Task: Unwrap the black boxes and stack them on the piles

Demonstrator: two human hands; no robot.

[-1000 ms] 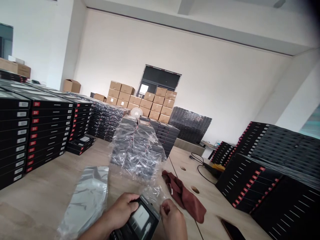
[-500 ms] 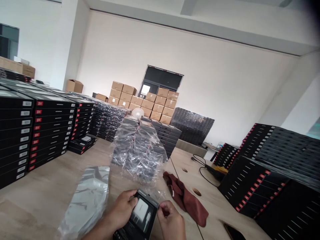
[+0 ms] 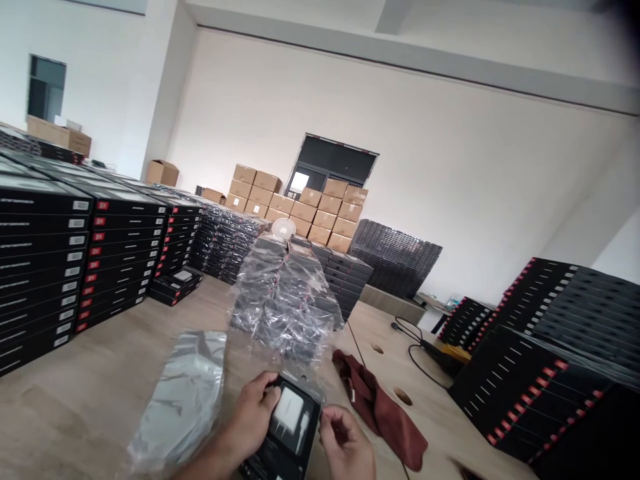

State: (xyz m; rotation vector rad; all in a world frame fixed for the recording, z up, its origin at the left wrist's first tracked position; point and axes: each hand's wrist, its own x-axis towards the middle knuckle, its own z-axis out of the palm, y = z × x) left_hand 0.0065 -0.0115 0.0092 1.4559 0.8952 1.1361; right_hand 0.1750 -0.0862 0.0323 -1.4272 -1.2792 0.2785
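At the far left of the frame, stacked black boxes [image 3: 45, 267] walled off the edge of the desk [image 3: 90, 393], and a bare stretch of wood lay open before them. Nearer the bottom centre, a flat pile of clear plastic bags [image 3: 183, 400] rested on the desk, just left of the person's left hand [image 3: 253, 417]. That hand gripped the small black box [image 3: 290, 427] by its upper left corner, the thumb on the printed face and the fingers [image 3: 267, 385] curled over the top edge. The box sat tilted at the lower centre of the frame, between both hands, with a crinkled clear wrapper around its top. The right hand [image 3: 345, 443] hovered just beside the box's right edge, its fingers pinched together, seemingly on the wrapper, though I could not tell for certain. Behind the box stood a stack of bagged boxes [image 3: 285, 303]. To the right a dark red cloth [image 3: 383, 413] lay crumpled on the desk, with open wood beyond it before leaning rows of black boxes [image 3: 545, 373] closed the right side.
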